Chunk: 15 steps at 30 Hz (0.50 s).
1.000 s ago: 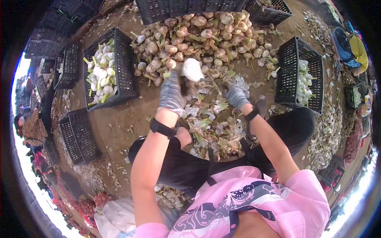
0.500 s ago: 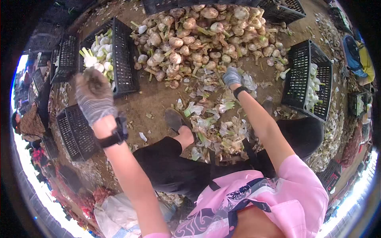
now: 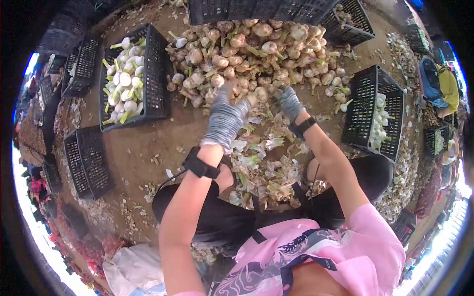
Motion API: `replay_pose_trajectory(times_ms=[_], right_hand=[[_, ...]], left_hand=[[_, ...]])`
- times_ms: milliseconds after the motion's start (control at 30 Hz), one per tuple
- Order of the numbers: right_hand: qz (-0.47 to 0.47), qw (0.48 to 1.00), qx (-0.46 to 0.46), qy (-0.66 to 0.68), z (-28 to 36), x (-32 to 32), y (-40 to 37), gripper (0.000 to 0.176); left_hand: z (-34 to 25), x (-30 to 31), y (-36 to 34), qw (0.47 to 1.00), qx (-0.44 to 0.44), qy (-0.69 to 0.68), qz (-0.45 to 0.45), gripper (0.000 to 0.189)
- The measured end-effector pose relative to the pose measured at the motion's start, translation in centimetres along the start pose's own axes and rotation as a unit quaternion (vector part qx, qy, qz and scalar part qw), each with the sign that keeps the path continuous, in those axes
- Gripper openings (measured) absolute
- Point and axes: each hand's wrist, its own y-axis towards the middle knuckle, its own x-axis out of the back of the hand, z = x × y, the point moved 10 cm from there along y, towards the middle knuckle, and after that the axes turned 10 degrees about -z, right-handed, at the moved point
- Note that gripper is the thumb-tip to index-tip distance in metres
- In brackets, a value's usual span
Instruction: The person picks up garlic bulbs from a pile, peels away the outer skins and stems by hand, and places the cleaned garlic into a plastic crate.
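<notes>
My left hand (image 3: 224, 118), in a striped grey glove, is at the near edge of a heap of garlic bulbs (image 3: 247, 49). Its thumb and fingers are apart, with no bulb held. My right hand (image 3: 290, 104), gloved the same way, reaches to the heap's front edge with fingers stretched toward the bulbs; its fingertips are partly lost against them. Below both hands lie peeled garlic leaves and skins (image 3: 269, 158). To the left, a black crate (image 3: 157, 74) holds trimmed white garlic (image 3: 126, 81) with short green stems.
Another black crate (image 3: 363, 106) with white garlic stands at the right. An upturned-looking crate (image 3: 89, 163) sits at the lower left. Dark crates (image 3: 261, 11) line the heap's far side. A white sack (image 3: 136, 271) lies at the bottom left. Another person (image 3: 442, 84) is at the right edge.
My left hand has moved right from the left crate to the heap. My right hand stays at the heap's edge, its fingers now more stretched out. The view has shifted slightly.
</notes>
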Motion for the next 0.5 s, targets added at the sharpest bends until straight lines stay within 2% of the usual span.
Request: replay_pose_trajectory(times_ms=[33,67,100,133,167,200,233,300,333,400,433,467,500], right_hand=[[0.024,1.000,0.005,0.011,3.0,-1.3,-2.9,0.017],[0.047,0.998,0.036,-0.012,6.5,-2.6,-5.9,0.018],[0.083,0.976,0.175,-0.103,9.6,-3.4,-7.7,0.019],[0.085,0.919,0.329,-0.200,12.6,-4.1,-10.2,0.021],[0.059,0.844,0.465,-0.262,15.2,-4.4,-13.0,0.024],[0.070,0.857,0.440,-0.257,15.2,-4.1,-12.9,0.023],[0.079,0.870,0.416,-0.253,15.2,-3.8,-12.8,0.023],[0.091,0.897,0.402,-0.159,18.3,-3.2,-15.4,0.023],[0.095,0.903,0.398,-0.129,19.9,-3.0,-16.8,0.023],[0.147,0.972,0.168,-0.068,18.9,-3.1,-17.1,0.023],[0.094,0.959,0.238,-0.122,19.5,-2.6,-16.7,0.022],[0.092,0.959,0.240,-0.123,18.9,-2.1,-16.1,0.022],[0.076,0.874,0.400,-0.264,20.1,-2.4,-17.2,0.022]], left_hand=[[-1.1,-0.6,-0.2,0.976,-0.160,0.147,-0.004,0.052],[-2.6,-1.8,-1.3,0.905,-0.313,0.287,-0.012,0.061],[-1.5,-2.8,-1.1,0.923,-0.261,0.278,0.046,0.070],[-2.0,-3.4,-1.5,0.953,-0.206,0.214,0.064,0.067],[-2.8,-3.8,-1.9,0.962,-0.216,0.143,0.089,0.065],[-3.6,-4.2,-2.2,0.965,-0.224,0.072,0.114,0.064],[-3.9,-4.2,-2.5,0.964,-0.229,0.073,0.117,0.064],[-5.1,-4.3,-3.6,0.972,-0.183,-0.021,0.145,0.057],[-5.7,-4.4,-4.2,0.971,-0.186,-0.022,0.147,0.057],[-4.9,-4.9,-4.7,0.969,-0.044,-0.159,0.183,0.050],[-4.7,-5.0,-4.1,0.967,-0.078,-0.156,0.187,0.041],[-4.7,-5.1,-4.2,0.966,-0.079,-0.157,0.188,0.041],[-3.9,-5.3,-4.2,0.961,-0.017,-0.208,0.183,0.039]])
